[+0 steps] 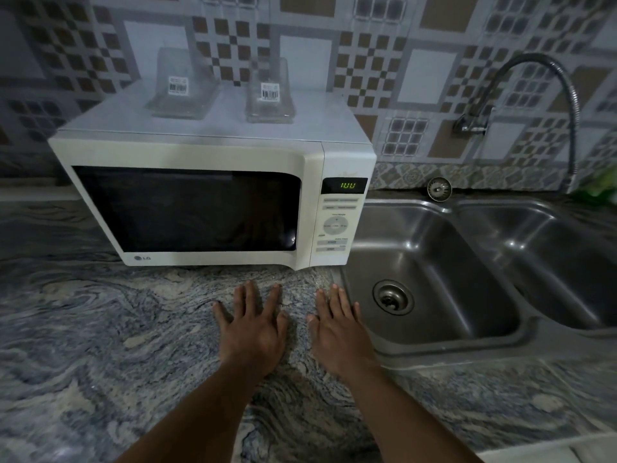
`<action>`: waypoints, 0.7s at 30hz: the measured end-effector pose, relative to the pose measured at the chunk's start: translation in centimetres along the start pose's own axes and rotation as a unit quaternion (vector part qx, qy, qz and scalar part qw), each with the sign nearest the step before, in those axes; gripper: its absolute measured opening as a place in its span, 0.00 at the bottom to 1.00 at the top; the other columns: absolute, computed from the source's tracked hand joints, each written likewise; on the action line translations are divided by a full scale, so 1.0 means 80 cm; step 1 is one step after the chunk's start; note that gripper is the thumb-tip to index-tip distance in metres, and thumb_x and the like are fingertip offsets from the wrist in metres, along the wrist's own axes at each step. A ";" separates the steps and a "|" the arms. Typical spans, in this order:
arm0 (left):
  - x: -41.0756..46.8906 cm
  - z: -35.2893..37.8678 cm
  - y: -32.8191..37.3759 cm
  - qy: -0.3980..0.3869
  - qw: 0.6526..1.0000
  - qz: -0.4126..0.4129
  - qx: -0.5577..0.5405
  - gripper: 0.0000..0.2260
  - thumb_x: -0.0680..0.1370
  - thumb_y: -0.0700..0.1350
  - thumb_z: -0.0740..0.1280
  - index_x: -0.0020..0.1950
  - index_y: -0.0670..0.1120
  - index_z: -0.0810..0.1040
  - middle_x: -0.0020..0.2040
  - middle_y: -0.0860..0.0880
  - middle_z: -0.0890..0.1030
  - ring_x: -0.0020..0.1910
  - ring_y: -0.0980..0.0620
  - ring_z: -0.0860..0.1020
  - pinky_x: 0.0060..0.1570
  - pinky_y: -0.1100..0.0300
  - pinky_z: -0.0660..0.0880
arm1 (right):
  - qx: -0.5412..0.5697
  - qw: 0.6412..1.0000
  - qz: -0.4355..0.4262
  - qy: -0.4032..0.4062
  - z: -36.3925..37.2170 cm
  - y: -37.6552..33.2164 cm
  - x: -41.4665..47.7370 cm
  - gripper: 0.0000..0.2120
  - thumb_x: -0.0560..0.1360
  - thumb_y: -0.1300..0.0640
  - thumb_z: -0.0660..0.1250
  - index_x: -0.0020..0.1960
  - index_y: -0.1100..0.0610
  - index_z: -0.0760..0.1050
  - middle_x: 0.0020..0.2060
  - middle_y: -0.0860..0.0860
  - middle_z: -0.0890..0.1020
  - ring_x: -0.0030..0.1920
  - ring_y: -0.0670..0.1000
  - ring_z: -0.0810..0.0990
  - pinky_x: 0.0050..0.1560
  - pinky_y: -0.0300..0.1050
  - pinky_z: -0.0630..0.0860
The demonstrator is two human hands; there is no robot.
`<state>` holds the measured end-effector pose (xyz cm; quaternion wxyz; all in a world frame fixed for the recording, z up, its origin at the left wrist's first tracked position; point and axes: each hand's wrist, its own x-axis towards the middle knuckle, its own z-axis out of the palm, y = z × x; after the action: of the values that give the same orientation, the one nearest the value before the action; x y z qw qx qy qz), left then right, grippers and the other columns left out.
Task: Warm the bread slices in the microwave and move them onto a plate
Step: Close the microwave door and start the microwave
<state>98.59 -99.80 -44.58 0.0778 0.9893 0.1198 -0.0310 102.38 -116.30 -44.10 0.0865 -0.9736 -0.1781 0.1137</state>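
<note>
Both hands flat on counter [100, 329]: left hand [255, 329], right hand [337, 329], fingers spread.

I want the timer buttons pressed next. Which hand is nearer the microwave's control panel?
Right. The right hand lies flat on the counter directly in front of the control panel; the left hand lies further left, before the door.
</note>
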 end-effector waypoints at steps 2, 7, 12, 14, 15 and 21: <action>0.000 0.002 0.000 -0.001 1.000 0.002 -0.001 0.29 0.76 0.64 0.31 0.78 0.60 0.34 0.80 0.44 0.38 0.78 0.43 0.35 0.71 0.33 0.35 | -0.002 1.000 0.001 0.000 0.000 0.000 0.000 0.29 0.84 0.43 0.38 0.81 0.53 0.35 0.78 0.54 0.33 0.77 0.51 0.29 0.77 0.55 0.34; 0.000 0.001 -0.001 0.010 1.000 -0.001 -0.007 0.27 0.81 0.63 0.38 0.78 0.60 0.36 0.80 0.44 0.39 0.79 0.43 0.36 0.71 0.33 0.36 | 0.006 1.000 -0.003 0.011 -0.001 -0.002 0.000 0.40 0.72 0.36 0.24 0.81 0.53 0.35 0.79 0.54 0.34 0.77 0.51 0.29 0.76 0.54 0.33; 0.004 -0.005 0.009 -0.006 1.000 -0.011 0.005 0.27 0.80 0.61 0.38 0.79 0.58 0.38 0.80 0.42 0.41 0.79 0.41 0.39 0.70 0.29 0.38 | 0.047 0.999 -0.012 0.017 -0.006 0.002 0.002 0.28 0.85 0.45 0.43 0.82 0.53 0.43 0.80 0.53 0.40 0.79 0.52 0.35 0.78 0.53 0.38; 0.007 -0.011 0.018 -0.012 1.000 -0.022 -0.001 0.28 0.80 0.60 0.41 0.80 0.56 0.41 0.81 0.42 0.42 0.79 0.40 0.39 0.70 0.28 0.40 | 0.130 0.988 -0.006 0.077 -0.014 0.002 0.005 0.26 0.85 0.47 0.51 0.80 0.54 0.57 0.80 0.55 0.56 0.79 0.54 0.52 0.77 0.52 0.54; 0.009 -0.012 0.023 -0.016 1.000 -0.017 -0.002 0.28 0.81 0.59 0.42 0.80 0.55 0.42 0.81 0.43 0.42 0.79 0.40 0.39 0.70 0.29 0.40 | 0.189 0.975 0.015 0.113 -0.019 0.001 0.010 0.23 0.84 0.48 0.55 0.77 0.53 0.63 0.74 0.55 0.67 0.74 0.56 0.65 0.71 0.51 0.65; 0.013 0.006 0.035 -0.001 1.000 0.021 0.015 0.29 0.76 0.60 0.34 0.78 0.59 0.37 0.81 0.43 0.42 0.79 0.39 0.40 0.70 0.29 0.37 | 0.403 0.868 0.157 0.243 -0.075 0.002 0.059 0.27 0.80 0.51 0.66 0.75 0.51 0.58 0.67 0.54 0.76 0.61 0.58 0.78 0.57 0.51 0.77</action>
<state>100.28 -102.28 -44.73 0.0641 0.9926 0.0985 -0.0319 108.23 -115.52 -39.30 0.4934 -0.8658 0.0648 -0.0527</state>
